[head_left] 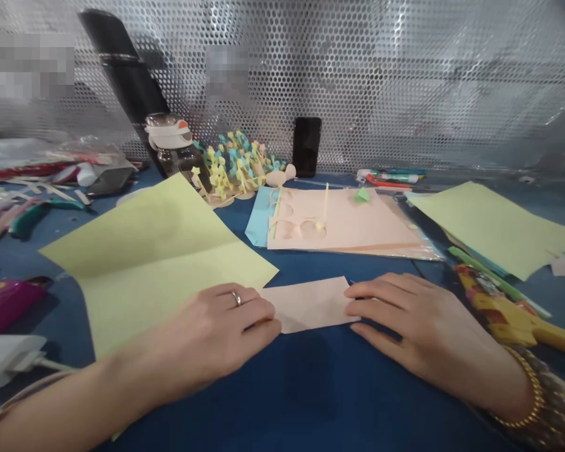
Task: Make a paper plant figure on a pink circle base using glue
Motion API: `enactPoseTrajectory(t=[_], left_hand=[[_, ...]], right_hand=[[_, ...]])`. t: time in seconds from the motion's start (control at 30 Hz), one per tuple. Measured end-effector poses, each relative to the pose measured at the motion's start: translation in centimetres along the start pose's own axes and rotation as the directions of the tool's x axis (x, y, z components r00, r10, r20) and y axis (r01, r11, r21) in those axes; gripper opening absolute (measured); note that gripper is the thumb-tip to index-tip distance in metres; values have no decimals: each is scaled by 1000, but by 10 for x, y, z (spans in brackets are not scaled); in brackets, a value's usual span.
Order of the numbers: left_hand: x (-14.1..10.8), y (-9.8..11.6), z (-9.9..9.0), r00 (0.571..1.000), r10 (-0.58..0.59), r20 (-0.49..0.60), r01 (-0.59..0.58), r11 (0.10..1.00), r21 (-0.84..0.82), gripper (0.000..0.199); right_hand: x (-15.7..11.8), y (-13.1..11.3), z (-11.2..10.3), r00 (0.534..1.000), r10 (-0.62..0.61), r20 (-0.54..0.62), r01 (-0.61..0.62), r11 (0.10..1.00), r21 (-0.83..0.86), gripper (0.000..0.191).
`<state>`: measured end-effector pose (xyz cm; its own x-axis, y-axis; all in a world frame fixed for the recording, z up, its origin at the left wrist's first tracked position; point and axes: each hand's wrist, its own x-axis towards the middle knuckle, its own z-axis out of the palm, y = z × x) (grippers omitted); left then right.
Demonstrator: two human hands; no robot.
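A pale pink strip of paper [313, 306] lies stretched between my hands, low over the blue table. My left hand [221, 323], with a ring on one finger, grips the strip's left end, its fingers curled together. At the other end, my right hand [405, 314] pinches the right edge between thumb and fingers. Partly beneath my left forearm spreads a large creased yellow sheet [155, 251]. Just beyond the strip sits a stack of pink paper [348, 216] in a clear sleeve, with paper glasses cut-outs [299, 227] and a small green folded piece [362, 196] on top.
Behind stand a drink bottle [172, 147], a tall black flask [127, 75], paper star decorations [240, 163] and a black phone [306, 145] against a perforated metal wall. Yellow sheets [494, 220] and a yellow-handled tool [513, 314] lie right; a white charger [9, 361] lies left.
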<state>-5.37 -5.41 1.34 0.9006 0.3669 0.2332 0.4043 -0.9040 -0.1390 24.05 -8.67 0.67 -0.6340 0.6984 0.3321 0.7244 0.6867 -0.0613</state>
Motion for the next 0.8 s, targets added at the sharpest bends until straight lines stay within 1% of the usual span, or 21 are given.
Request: enactPoseTrajectory(t=[0.07,0.17,0.27,0.4,0.53,0.6,0.7,0.8], left_hand=[[-1,0,-1,999,-5,35,7,997,-78,26],[-3,-2,-1,999,4,39,2,989,-147,22],[-3,-3,0,1000,-5,22,9,986,-165,20],[-1,-1,4,996,-87,-6,84,973,-215,17],[2,0,5,987,-161,9,156,942,-297,15],[3,0,5,978,-203,51,208,920,-333,15],[3,-1,5,951,-282,125,308,883,-355,16],[4,-1,5,922,-338,186,384,848,-364,17]], right_hand=[[1,-2,0,998,-59,-2,59,998,-32,16],[2,-4,1,993,-113,-16,113,993,-47,19],[2,-5,2,992,-127,-24,127,991,-36,19],[3,-6,4,992,-124,-12,124,992,-1,23],[5,-8,6,996,-84,37,82,995,55,22],[5,-8,8,997,-33,67,27,995,96,20],[7,-8,10,994,38,100,-53,987,154,18],[9,-8,11,994,52,97,-69,981,183,20]])
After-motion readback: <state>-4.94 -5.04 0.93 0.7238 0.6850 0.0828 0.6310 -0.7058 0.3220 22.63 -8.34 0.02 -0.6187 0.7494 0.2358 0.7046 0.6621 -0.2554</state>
